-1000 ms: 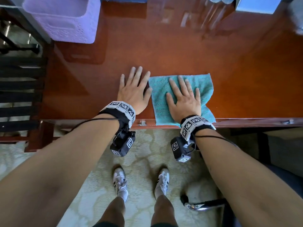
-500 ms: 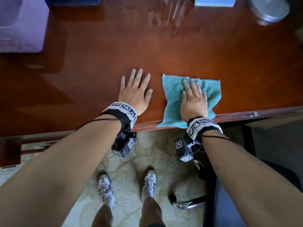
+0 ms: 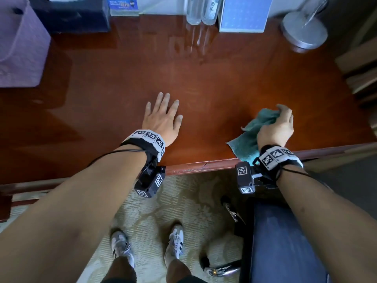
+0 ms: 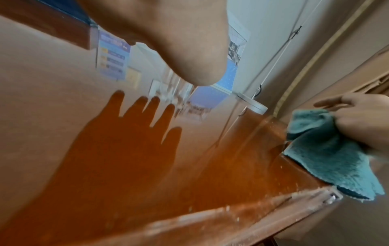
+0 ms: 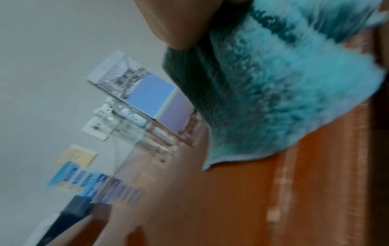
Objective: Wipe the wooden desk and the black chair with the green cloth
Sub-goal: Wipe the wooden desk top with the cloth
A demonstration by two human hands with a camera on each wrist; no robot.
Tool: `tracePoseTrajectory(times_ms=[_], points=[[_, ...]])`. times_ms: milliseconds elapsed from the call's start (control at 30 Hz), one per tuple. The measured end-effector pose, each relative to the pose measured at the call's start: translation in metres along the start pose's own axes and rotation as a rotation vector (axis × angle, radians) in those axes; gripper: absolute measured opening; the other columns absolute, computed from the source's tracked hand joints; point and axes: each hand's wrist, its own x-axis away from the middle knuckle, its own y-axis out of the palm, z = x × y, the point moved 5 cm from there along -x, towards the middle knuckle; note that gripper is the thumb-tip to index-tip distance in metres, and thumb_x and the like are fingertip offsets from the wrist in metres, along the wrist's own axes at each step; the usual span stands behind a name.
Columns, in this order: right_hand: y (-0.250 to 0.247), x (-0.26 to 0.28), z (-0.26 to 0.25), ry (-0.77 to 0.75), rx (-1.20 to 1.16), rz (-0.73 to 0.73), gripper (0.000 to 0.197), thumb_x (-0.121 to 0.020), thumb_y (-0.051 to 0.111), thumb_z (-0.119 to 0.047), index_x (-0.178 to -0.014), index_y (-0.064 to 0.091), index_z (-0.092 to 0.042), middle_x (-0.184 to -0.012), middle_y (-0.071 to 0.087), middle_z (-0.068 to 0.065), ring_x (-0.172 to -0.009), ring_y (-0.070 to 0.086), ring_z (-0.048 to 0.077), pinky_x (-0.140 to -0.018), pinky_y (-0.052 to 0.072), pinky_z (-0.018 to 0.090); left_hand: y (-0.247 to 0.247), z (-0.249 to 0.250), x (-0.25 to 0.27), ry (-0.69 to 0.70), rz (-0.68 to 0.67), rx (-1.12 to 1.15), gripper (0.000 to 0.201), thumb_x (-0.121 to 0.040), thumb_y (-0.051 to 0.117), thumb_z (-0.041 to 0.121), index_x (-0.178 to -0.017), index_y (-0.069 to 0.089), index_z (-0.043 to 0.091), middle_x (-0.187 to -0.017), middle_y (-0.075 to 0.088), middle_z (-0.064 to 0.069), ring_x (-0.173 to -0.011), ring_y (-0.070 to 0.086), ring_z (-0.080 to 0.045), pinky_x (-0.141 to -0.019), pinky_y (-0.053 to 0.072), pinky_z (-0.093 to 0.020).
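Desk wipe looks to be at its near right corner: right hand [image 3: 275, 125] has the green cloth [image 3: 247, 137] bunched in curled fingers, its lower part trailing over the front edge of the wooden desk [image 3: 204, 82]; left hand [image 3: 162, 117] lies flat, fingers spread, on the wood to the left. Black chair [image 3: 275, 242] stands below that corner, likely next — cloth must lift off and come down to it. Far edge: two bottles [image 3: 201, 11], blue box [image 3: 243, 15]; labels unreadable.
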Motion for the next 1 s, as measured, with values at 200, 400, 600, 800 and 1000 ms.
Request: tracePoseTrajectory(times_ms=[200,400,600,800,1000], points=[[0.057,0.015,-0.122,-0.212,-0.127,-0.191,0.053,-0.083,0.032,0.013,-0.128,0.051,-0.007,-0.128,0.052,0.013,-0.110,0.053,0.026,-0.086,0.032,0.016,-0.028,-0.027,-0.011,-0.038,0.036,0.021,0.055,-0.102,0.018,0.044,-0.153,0.016,0.023,-0.162,0.002,-0.004,-0.149,-0.007,-0.020,-0.120,0.003,-0.047],[0.156,0.054,-0.214,-0.404,-0.146,-0.401,0.042,-0.091,0.033,0.009,-0.126,0.053,-0.001,-0.125,0.054,0.016,-0.111,0.054,0.031,-0.090,0.034,0.022,-0.046,-0.111,-0.037,-0.145,0.073,-0.003,0.056,-0.102,0.020,0.043,-0.153,0.018,0.021,-0.162,0.007,-0.004,-0.149,-0.003,-0.020,-0.120,0.005,-0.047],[0.249,0.084,-0.262,-0.446,-0.112,-0.652,0.049,-0.096,0.036,0.007,-0.143,0.045,-0.005,-0.135,0.050,0.011,-0.114,0.051,0.018,-0.083,0.023,-0.007,-0.059,-0.200,-0.067,-0.224,0.066,-0.012,0.058,-0.102,0.023,0.041,-0.153,0.015,0.014,-0.162,0.006,-0.004,-0.149,-0.002,-0.020,-0.120,0.006,-0.046],[0.332,0.102,-0.300,-0.589,-0.041,-0.801,0.049,-0.104,0.037,-0.018,-0.151,0.031,-0.009,-0.158,0.029,0.008,-0.146,0.025,0.021,-0.121,0.015,0.037,-0.073,-0.247,-0.108,-0.211,0.094,0.007,0.057,-0.101,0.029,0.037,-0.152,0.021,0.011,-0.161,0.012,-0.005,-0.149,0.003,-0.021,-0.119,0.010,-0.047],[0.371,0.112,-0.273,-0.760,0.441,-0.978,0.057,-0.104,0.023,-0.042,-0.156,0.004,-0.030,-0.163,-0.005,-0.014,-0.148,-0.013,0.007,-0.120,-0.011,0.038,-0.062,-0.272,-0.131,-0.207,0.055,-0.020,0.058,-0.101,0.030,0.038,-0.151,0.022,0.011,-0.161,0.012,-0.006,-0.149,0.003,-0.022,-0.119,0.011,-0.047]])
